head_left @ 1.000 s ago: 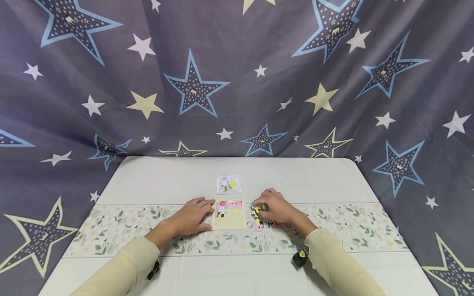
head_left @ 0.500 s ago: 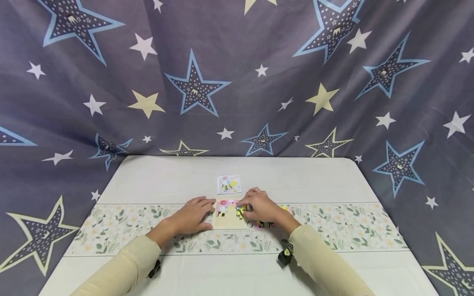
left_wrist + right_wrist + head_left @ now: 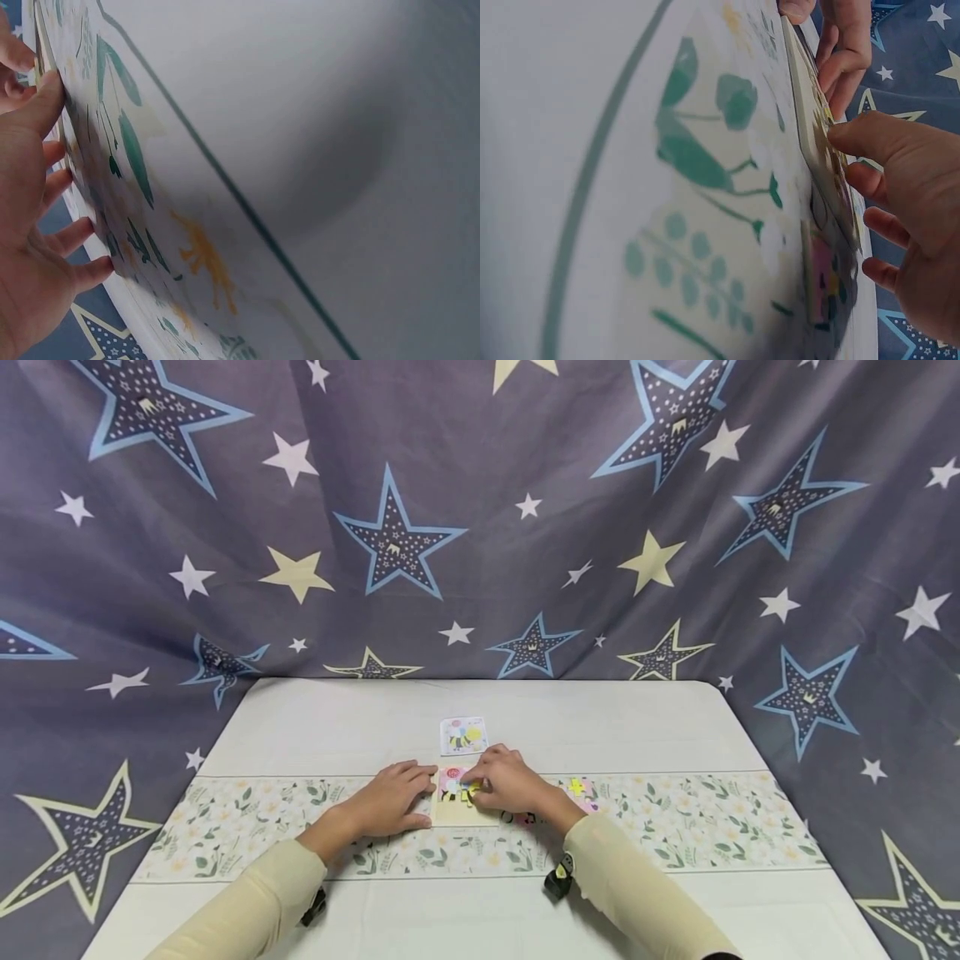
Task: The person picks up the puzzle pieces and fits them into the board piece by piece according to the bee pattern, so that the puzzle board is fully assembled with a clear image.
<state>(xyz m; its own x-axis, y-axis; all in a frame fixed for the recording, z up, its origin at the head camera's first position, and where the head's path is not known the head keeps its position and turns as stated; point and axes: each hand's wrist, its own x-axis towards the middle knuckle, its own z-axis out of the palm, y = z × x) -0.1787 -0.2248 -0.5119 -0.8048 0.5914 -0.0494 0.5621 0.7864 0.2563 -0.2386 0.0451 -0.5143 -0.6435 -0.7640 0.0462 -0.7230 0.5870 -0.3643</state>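
A shallow wooden puzzle board (image 3: 453, 817) lies on the table's floral band, its upper part filled with coloured jigsaw pieces and its lower part bare wood. My left hand (image 3: 395, 799) rests at the board's left side, fingertips along the edge and thumb near the lower corner. Over the board's upper right, my right hand (image 3: 512, 783) pinches a yellow-and-black jigsaw piece (image 3: 468, 794) between thumb and fingers, beside the pieces in place. In the right wrist view, the right thumb and fingertips are right at the board's face (image 3: 814, 112); the hand partly hides the piece.
A picture card (image 3: 463, 737) showing a bee lies just beyond the board. Loose jigsaw pieces (image 3: 579, 788), yellow, pink and dark, lie to the right, partly under my right wrist. A star-patterned curtain (image 3: 480, 568) hangs behind the table.
My right hand has taken the yellow-and-black jigsaw piece from the right of the board and carried it left, over the board. My left hand has stayed at the board's left edge.
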